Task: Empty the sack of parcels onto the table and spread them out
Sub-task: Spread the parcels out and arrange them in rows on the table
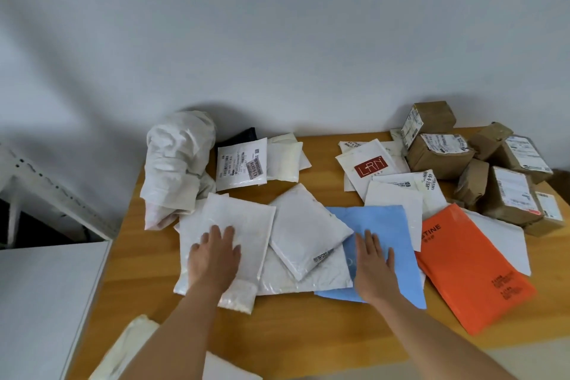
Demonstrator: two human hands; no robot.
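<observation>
We judge the spreading step under way on the table (293, 327). The sack (177, 160) lies crumpled at 10 o'clock; whether anything remains inside we cannot tell. Brown boxes (438, 156) stay stacked at 2 o'clock. Left hand (216, 253) presses flat, fingers straight, on a white mailer (234, 219); right hand (371, 259) likewise on the blue mailer (398, 234). We advise sliding outward, keeping palms flat to separate overlaps
</observation>
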